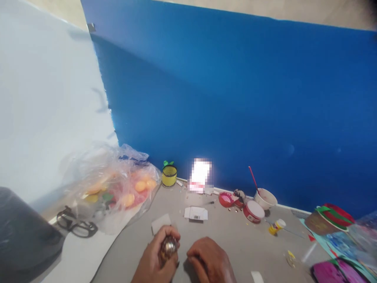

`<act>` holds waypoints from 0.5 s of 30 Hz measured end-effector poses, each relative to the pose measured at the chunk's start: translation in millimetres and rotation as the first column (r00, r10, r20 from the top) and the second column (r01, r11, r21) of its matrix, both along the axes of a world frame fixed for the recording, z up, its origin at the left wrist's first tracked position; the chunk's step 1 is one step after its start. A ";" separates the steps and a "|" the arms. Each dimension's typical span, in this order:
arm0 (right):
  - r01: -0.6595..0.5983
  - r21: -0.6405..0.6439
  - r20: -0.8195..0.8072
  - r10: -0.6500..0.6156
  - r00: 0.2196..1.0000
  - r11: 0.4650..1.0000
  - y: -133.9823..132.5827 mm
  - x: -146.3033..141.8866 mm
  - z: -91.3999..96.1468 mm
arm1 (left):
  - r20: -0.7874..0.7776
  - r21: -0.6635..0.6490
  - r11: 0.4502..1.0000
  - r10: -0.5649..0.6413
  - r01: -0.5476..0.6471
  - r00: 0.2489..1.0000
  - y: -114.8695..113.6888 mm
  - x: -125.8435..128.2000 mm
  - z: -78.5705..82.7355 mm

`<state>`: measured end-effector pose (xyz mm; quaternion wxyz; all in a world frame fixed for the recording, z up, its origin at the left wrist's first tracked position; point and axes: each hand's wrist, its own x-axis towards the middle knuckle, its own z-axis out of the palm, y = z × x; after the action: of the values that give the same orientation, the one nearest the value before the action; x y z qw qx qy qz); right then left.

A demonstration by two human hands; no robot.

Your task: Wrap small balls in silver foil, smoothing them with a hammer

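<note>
My left hand [157, 255] is wrapped around a shiny, round, gold-and-silver ball [169, 247], whose top shows between thumb and fingers. To its right, my right hand [210, 261] is closed, with its fingers curled down near the grey tabletop [135, 251]. Anything inside the right hand is hidden. Just beyond the left hand lies a white card-like piece [160, 223]. A small white box [196, 214] sits a little farther back, between the two hands.
Scissors [78, 226] and plastic bags of coloured pieces [129, 192] lie left. Toward the blue wall [224, 98] stand a yellow container [169, 176], a bright pixelated rectangle [200, 175], a red-sided tub [253, 211] and a white cup [266, 198]. A yellow bottle [276, 227] and pink pouch [334, 272] are right.
</note>
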<state>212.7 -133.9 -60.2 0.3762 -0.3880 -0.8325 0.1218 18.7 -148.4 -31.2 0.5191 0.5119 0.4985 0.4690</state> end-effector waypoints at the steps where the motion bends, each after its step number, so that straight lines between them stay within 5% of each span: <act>1: 0.016 -0.057 -0.025 -0.017 1.000 0.998 -2.3 -1.4 6.5 | 0.038 -0.030 1.000 -0.005 0.007 0.999 0.0 -0.3 4.3; 4: 0.064 -0.337 -0.181 -0.132 0.975 0.939 -5.9 -5.3 26.6 | 0.088 -0.100 0.994 -0.044 0.052 0.995 0.5 -1.2 18.2; 8: -0.073 -0.690 -0.431 -0.327 0.841 0.720 0.3 -5.2 40.8 | 0.185 -0.090 0.995 -0.019 0.036 0.983 1.8 -0.4 28.0; 11: -0.267 -0.759 -0.562 -0.391 0.729 0.594 4.3 -2.3 45.4 | 0.240 -0.115 0.989 -0.063 0.093 0.969 2.0 0.0 27.1; 15: -0.425 -0.749 -0.645 -0.412 0.644 0.508 1.2 -0.7 49.4 | 0.254 -0.102 0.987 -0.098 0.128 0.962 0.9 0.7 23.4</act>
<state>212.0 -132.7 -10.8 0.4439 -0.4261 -0.4147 0.6704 19.4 -147.5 -7.8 0.6325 0.4454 0.4265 0.4686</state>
